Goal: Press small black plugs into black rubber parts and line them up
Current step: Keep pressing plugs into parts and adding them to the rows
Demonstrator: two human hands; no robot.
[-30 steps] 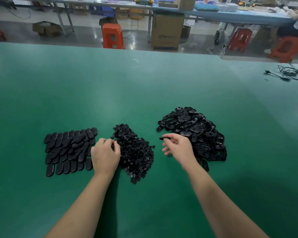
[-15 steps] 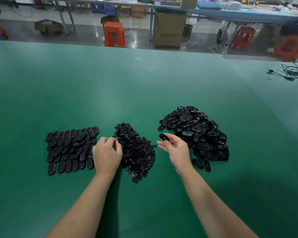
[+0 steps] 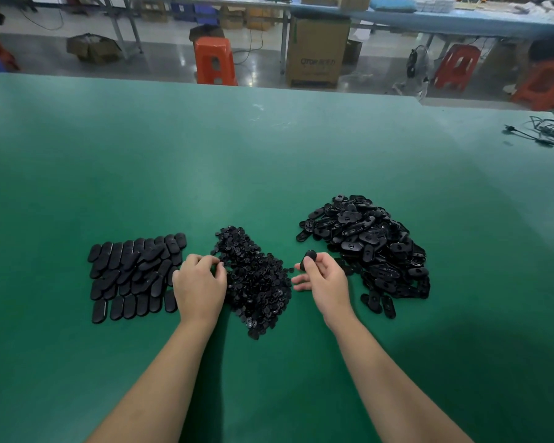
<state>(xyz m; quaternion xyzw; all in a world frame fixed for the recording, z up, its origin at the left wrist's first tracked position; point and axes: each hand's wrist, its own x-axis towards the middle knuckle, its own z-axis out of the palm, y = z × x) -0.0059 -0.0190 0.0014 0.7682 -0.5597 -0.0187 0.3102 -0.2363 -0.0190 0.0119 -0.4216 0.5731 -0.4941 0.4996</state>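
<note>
Right hand (image 3: 325,278) now nearer the plug pile (image 3: 256,279), pinching a rubber part (image 3: 309,255); left hand (image 3: 199,282) curled among plugs.

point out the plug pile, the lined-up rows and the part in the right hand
plug pile (image 3: 256,279): head view, middle of the heap
lined-up rows (image 3: 131,276): head view, centre of the rows
rubber part (image 3: 309,255): head view, rounded end above the fingers

On the table (image 3: 269,161), the lined-up rubber parts (image 3: 135,276) lie at left, the pile of plugs (image 3: 256,279) in the middle, and the heap of loose rubber parts (image 3: 371,247) at right. The left hand (image 3: 200,284) sits between rows and plugs, the right hand (image 3: 325,281) between plugs and heap. Cables (image 3: 547,131) lie far right. Stools (image 3: 215,60) and a carton (image 3: 317,51) stand beyond the table's far edge.
</note>
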